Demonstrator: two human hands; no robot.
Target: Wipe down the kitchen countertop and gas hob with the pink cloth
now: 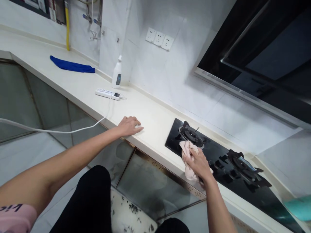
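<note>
My right hand [198, 161] is closed on a crumpled pale pink cloth [190, 173]. It presses the cloth onto the front edge of the black glass gas stove [218, 166], just in front of the left burner [191, 136]. Part of the cloth hangs over onto the counter's front strip. My left hand [130, 126] rests on the cream countertop [153, 129] near its front edge, left of the stove. Its fingers are curled, and a small white patch shows between thumb and fingers; what it is I cannot make out.
A white power strip [107, 94] with a trailing cable [73, 131] lies left of my left hand. Behind it stands a white bottle [117, 72]. A blue cloth [71, 65] lies farther left. The dark range hood [262, 58] overhangs the stove. A turquoise object [298, 208] sits at far right.
</note>
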